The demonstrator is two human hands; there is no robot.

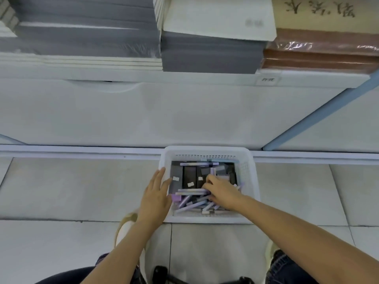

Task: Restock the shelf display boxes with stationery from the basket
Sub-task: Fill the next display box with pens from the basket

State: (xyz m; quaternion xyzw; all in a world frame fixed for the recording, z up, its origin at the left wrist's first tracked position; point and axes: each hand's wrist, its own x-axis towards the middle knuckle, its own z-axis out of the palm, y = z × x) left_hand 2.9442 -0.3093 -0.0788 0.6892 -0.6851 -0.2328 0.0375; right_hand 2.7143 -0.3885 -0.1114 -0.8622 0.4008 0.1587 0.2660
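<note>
Pens (192, 201), lilac and white, lie in a loose heap in the near half of the basket (207, 149), most with their long axis running left to right, a few slanting toward the near corner. Dark boxes (189, 175) with small white labels fill the far half, side by side.

The right hand (222, 191) is inside the basket, directly over the heap. Its fingers curl down where the pens meet the dark boxes, so the nearest pens lie just under and to the left of the fingertips. Whether it holds one already, I cannot tell; the knuckles hide the tips. This hand is plainly the nearer one for the pick.

The left hand (155, 193) rests on the basket's left rim with fingers straight and spread, gripping nothing; it seems to steady the basket.

The basket stands on a pale tiled floor (82, 187), its far wall against the white base of the shelf (184, 111). Stacks of notebooks (211, 56) sit higher up. No display box is in view, so a picked pen would likely have to travel well up and away.
</note>
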